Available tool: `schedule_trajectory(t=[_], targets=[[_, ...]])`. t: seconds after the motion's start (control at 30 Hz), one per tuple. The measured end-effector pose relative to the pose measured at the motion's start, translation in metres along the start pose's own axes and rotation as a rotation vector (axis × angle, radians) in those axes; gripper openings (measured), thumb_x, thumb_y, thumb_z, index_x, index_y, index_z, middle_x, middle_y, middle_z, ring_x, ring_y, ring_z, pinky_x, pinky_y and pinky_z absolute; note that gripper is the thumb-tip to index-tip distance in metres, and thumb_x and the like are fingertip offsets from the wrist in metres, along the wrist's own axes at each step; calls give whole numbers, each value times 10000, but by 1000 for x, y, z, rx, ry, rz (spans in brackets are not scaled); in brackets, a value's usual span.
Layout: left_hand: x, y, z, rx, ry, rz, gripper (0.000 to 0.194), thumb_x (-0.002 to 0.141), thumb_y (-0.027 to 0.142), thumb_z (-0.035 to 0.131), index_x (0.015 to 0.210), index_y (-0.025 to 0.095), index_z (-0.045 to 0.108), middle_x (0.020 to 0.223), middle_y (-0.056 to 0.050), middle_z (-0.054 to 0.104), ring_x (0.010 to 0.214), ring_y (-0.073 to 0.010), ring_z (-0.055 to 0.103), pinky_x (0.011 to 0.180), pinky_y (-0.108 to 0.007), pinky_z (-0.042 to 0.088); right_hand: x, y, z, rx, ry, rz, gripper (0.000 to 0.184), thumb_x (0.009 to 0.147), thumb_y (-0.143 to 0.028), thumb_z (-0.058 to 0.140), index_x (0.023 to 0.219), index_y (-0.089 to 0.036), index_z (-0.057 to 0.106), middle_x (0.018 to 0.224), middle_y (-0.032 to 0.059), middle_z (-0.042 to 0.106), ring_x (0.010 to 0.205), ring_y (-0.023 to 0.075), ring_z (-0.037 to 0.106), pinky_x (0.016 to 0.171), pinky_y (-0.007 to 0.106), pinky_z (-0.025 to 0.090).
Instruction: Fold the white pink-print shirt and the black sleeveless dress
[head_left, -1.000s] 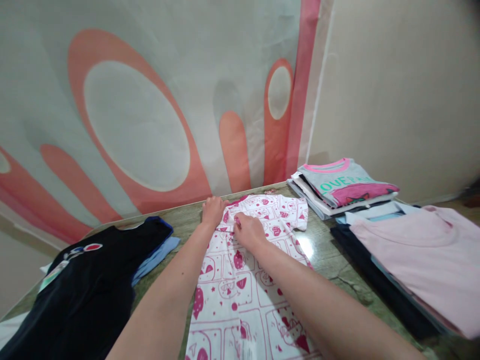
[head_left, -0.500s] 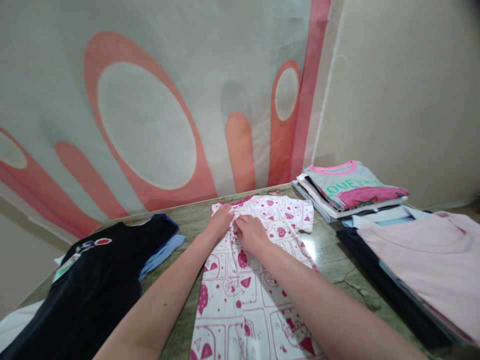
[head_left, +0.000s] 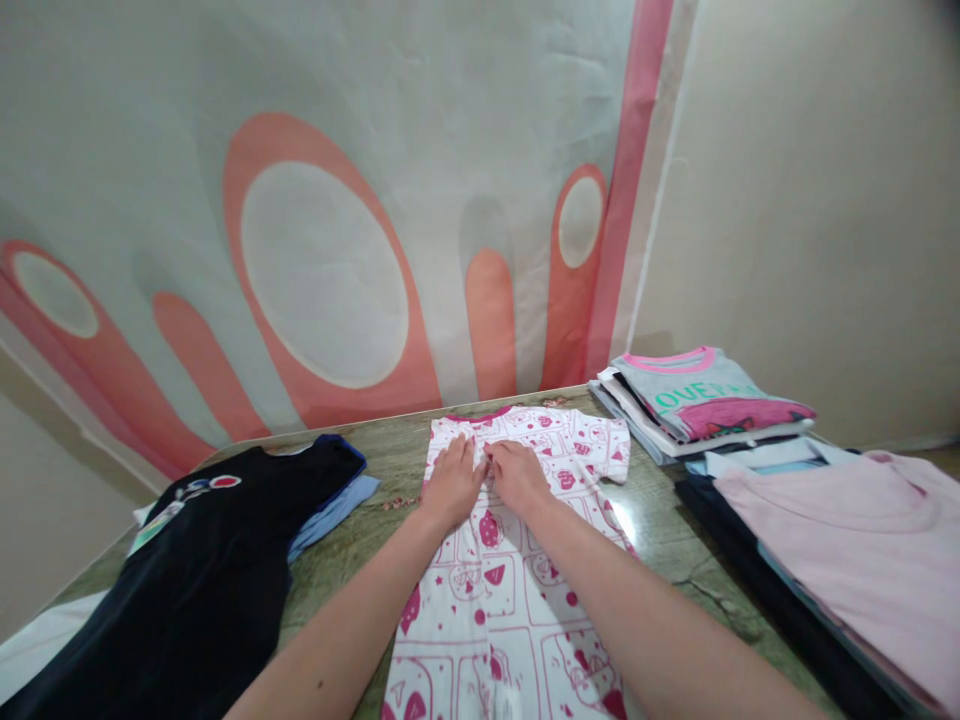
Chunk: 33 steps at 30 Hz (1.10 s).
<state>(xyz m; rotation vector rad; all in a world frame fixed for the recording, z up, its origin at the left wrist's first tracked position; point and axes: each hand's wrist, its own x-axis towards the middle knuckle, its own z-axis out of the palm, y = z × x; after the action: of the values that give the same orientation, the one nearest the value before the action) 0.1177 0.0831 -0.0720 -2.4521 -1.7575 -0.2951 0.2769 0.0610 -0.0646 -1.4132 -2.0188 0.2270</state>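
A white short-sleeved shirt point(head_left: 517, 580) with a pink cartoon print lies lengthwise in front of me, its pink neckline at the far end. Its right sleeve sticks out; on the left side no sleeve shows spread out. My left hand point(head_left: 454, 480) rests flat on the upper left part of the shirt, fingers stretched toward the collar. Close beside it, my right hand point(head_left: 517, 478) lies on the upper middle with slightly bent fingers, their tips touching the cloth. Both hands are open, and the thumbs are partly hidden.
Left of the shirt lies a black top point(head_left: 202, 560) over light blue cloth point(head_left: 334, 512). Folded clothes stand at right: a stack topped by a grey shirt point(head_left: 697, 385) with pink trim, and nearer, a pale pink shirt point(head_left: 847, 520) over dark garments. A wall point(head_left: 420, 150) closes the wood-patterned table's point(head_left: 660, 540) far side.
My left hand has flattened and moved slightly right and down the shirt. The right hand's fingers have loosened and lie lower on the cloth. The view has tilted slightly up.
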Motion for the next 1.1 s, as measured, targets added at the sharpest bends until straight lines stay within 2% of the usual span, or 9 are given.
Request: schedule_trajectory(t=[0.13, 0.27, 0.37, 0.47, 0.57, 0.63, 0.77, 0.93, 1.1], targets=[[-12, 4, 0, 13, -21, 2, 625, 977, 503, 179, 1459, 126, 309, 1550, -139, 257, 1439, -239, 199, 1155, -432, 172, -2, -3, -4, -5, -2, -4, 286, 875, -123, 463, 1083, -205, 642, 1043, 69, 658, 1040, 193, 560, 911, 307, 379], [-12, 1, -3, 11, -47, -16, 631, 977, 509, 183, 1463, 125, 305, 1554, -136, 245, 1438, -235, 201, 1156, -419, 165, 2, -15, -27, -64, 3, -57, 298, 845, -104, 476, 1081, -191, 636, 1105, 84, 639, 1069, 215, 544, 931, 339, 376], [-14, -3, -4, -3, -48, -21, 645, 970, 533, 192, 1467, 136, 302, 1559, -133, 234, 1434, -244, 213, 1152, -421, 174, 8, -27, -47, -80, 18, -85, 372, 881, -103, 418, 1207, -178, 582, 1215, 97, 606, 1122, 208, 525, 970, 344, 362], [-16, -11, -5, -5, -50, -37, 646, 966, 536, 203, 1474, 146, 287, 1561, -133, 226, 1440, -247, 195, 1149, -435, 171, 2, -33, -51, -83, -9, -83, 400, 964, -223, 349, 1335, -169, 488, 1371, 113, 511, 1263, 213, 434, 1031, 375, 326], [-17, -19, -6, -6, -71, -70, 639, 964, 531, 205, 1481, 162, 274, 1565, -126, 213, 1444, -248, 180, 1145, -455, 166, -23, -25, -42, -149, -167, -81, 483, 987, -385, 336, 1407, -159, 408, 1487, 131, 380, 1387, 251, 279, 1084, 470, 254], [-18, -25, -7, -3, -78, -88, 647, 961, 534, 205, 1485, 161, 268, 1569, -124, 202, 1446, -250, 171, 1146, -460, 160, -44, -13, -38, -205, -255, -98, 511, 985, -425, 335, 1421, -165, 392, 1507, 127, 349, 1407, 258, 246, 1107, 510, 193], [-18, -31, -6, 1, -87, -117, 671, 954, 557, 195, 1489, 158, 263, 1572, -121, 193, 1447, -254, 167, 1147, -462, 156, -72, 14, -46, -246, -283, -145, 508, 995, -413, 295, 1448, -193, 363, 1516, 87, 344, 1416, 231, 239, 1136, 485, 149], [-22, -31, -4, -29, -65, -116, 691, 951, 591, 163, 1491, 171, 255, 1573, -111, 199, 1448, -250, 161, 1148, -444, 160, -77, 29, -54, -256, -289, -124, 515, 992, -406, 300, 1458, -193, 356, 1519, 73, 340, 1421, 218, 231, 1147, 456, 158], [-26, -29, -6, -47, -23, -89, 661, 963, 576, 143, 1471, 180, 289, 1550, -111, 272, 1439, -233, 195, 1148, -424, 162, -75, 26, -56, -262, -289, -115, 497, 979, -378, 365, 1435, -183, 395, 1501, 89, 370, 1411, 234, 255, 1142, 474, 184]])
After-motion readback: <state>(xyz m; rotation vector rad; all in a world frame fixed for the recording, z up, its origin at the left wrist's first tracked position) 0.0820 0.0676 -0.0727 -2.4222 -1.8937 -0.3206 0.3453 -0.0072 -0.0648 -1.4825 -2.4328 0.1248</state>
